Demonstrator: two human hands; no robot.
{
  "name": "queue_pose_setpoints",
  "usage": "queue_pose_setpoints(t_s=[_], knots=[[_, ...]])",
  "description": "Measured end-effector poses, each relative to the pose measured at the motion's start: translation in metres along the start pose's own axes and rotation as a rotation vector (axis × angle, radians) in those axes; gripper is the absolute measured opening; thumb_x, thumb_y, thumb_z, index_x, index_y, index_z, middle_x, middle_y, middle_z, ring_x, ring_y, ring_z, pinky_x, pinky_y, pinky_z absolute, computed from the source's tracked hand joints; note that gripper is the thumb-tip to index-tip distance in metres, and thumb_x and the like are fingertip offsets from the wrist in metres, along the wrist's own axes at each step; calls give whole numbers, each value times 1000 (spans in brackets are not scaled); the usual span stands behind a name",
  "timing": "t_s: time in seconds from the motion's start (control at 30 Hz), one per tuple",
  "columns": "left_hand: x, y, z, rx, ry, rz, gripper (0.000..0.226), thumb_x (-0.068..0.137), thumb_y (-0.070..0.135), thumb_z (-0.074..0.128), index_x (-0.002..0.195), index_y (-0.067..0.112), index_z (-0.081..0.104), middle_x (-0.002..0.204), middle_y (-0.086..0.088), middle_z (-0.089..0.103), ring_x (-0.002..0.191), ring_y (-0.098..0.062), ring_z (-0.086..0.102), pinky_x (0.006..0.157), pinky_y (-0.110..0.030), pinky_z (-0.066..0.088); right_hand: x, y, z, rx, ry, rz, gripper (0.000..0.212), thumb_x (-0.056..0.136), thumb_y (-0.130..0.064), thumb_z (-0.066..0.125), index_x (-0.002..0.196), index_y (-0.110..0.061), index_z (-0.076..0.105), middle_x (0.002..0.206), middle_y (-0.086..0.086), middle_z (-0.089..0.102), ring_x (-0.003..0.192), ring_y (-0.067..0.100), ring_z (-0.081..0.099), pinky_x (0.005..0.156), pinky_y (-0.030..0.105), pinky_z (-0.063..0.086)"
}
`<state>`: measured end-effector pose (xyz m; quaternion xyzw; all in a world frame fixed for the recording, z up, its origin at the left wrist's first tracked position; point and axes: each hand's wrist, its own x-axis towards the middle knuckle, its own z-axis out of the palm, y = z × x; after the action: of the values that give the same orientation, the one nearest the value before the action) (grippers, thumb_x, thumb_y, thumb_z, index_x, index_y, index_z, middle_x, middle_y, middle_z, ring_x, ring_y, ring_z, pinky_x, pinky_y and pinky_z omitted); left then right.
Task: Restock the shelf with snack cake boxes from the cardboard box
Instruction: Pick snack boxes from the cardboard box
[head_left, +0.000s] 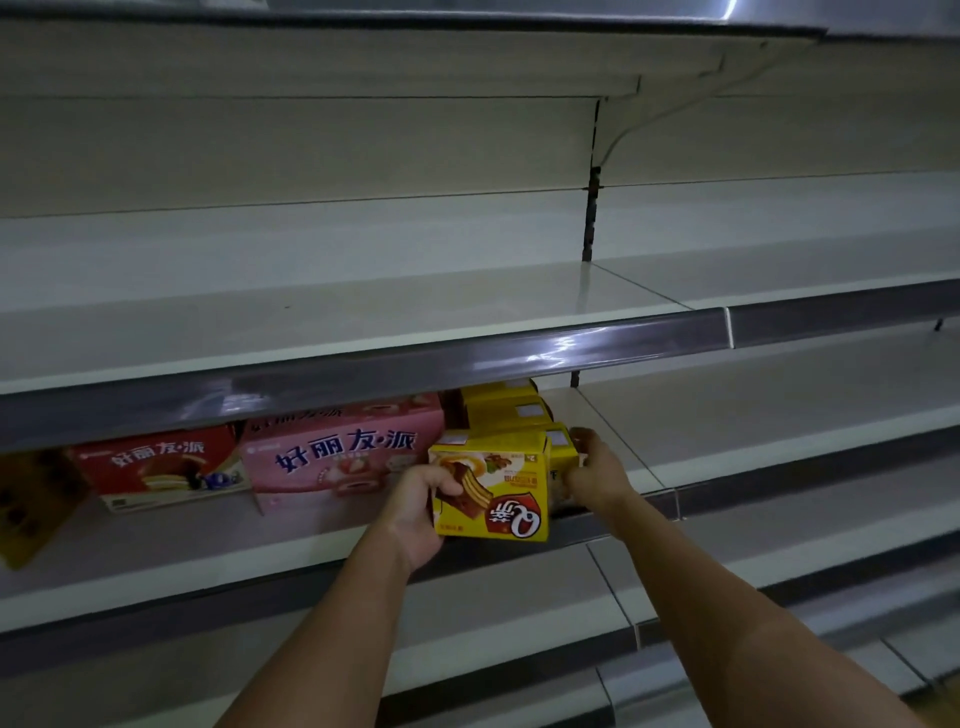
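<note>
Snack cake boxes partly stocked on middle shelf (156, 561). Red box (156, 467) and pink box (337, 452) stand at left; yellow boxes (498, 408) stacked farther back at right. Front yellow box (493, 488) at shelf's near edge, print upside down. Left hand (415, 512) grips its left side, thumb across front. Right hand (592, 475) curls round right side of yellow box just behind. Placement under way, judged early: upper shelf (363, 317) bare, much of right side unfilled. Cardboard box out of view; remaining stock unknown.
</note>
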<state>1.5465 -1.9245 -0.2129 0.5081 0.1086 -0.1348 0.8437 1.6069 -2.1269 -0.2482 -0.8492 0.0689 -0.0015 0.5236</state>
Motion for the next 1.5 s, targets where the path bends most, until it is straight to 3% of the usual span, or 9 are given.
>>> queue_pose_setpoints(t_s=[0.2, 0.37, 0.57, 0.8, 0.93, 1.07, 1.2, 1.4, 1.5], knots=[[3, 10, 40, 29, -176, -9, 48, 53, 1, 44, 94, 3, 68, 96, -19, 70, 91, -36, 63, 91, -50, 45, -12, -18, -14, 112, 452, -79, 7, 89, -10, 52, 90, -12, 59, 84, 6, 62, 80, 27, 58, 68, 32, 42], [18, -2, 84, 134, -294, -59, 43, 53, 1, 46, 88, 1, 72, 94, -18, 71, 84, -32, 68, 78, -39, 54, 5, 2, -49, 349, 462, -27, 39, 91, -3, 46, 55, -18, 41, 58, 5, 46, 68, 26, 49, 66, 40, 41], [48, -23, 157, 181, -334, -61, 40, 57, 0, 49, 93, 1, 67, 88, -15, 72, 78, -26, 70, 72, -34, 57, 58, 46, -122, 783, 240, 145, 19, 71, -31, 55, 57, -19, 51, 69, 11, 49, 72, 30, 46, 76, 46, 43], [109, -66, 220, 175, 36, -105, 17, 82, 2, 49, 91, 2, 64, 82, -14, 70, 69, -25, 65, 61, -28, 54, 106, 69, -197, 566, -307, 119, 74, 86, -72, 32, 112, -9, 61, 112, 22, 67, 108, 36, 62, 104, 51, 42], [119, -78, 240, 171, 221, 7, 25, 87, 20, 67, 108, 6, 63, 90, -8, 68, 75, -17, 64, 59, -23, 49, 105, 69, -202, 506, -469, 92, 61, 74, -51, 62, 119, -10, 61, 111, 17, 69, 100, 32, 65, 88, 44, 53], [122, -85, 252, 193, 232, 11, 79, 71, 49, 78, 134, 11, 50, 133, -4, 55, 124, -25, 51, 96, -36, 45, 107, 69, -203, 744, -403, 96, 32, 87, -27, 65, 110, -6, 64, 96, 11, 72, 86, 22, 67, 72, 32, 54], [132, -98, 263, 329, 293, 92, 52, 84, 20, 72, 129, 12, 46, 118, -10, 61, 100, -26, 61, 75, -33, 52, 110, 70, -208, 588, -475, 90, 13, 89, -15, 62, 100, -9, 63, 90, 7, 68, 88, 21, 61, 82, 33, 48], [150, -89, 254, 417, 261, 242, 53, 81, -1, 70, 125, 18, 47, 123, -8, 60, 99, -22, 61, 68, -24, 51, 122, 80, -215, 412, -540, 122, 27, 86, -4, 63, 113, -10, 61, 103, 7, 69, 96, 23, 63, 90, 36, 49], [162, -83, 248, 668, 372, 331, 56, 75, 1, 74, 123, 20, 54, 125, -5, 59, 109, -23, 58, 86, -32, 51, 128, 79, -210, 446, -400, 104, 58, 85, -4, 67, 137, -9, 41, 113, 9, 62, 100, 27, 61, 93, 44, 49]])
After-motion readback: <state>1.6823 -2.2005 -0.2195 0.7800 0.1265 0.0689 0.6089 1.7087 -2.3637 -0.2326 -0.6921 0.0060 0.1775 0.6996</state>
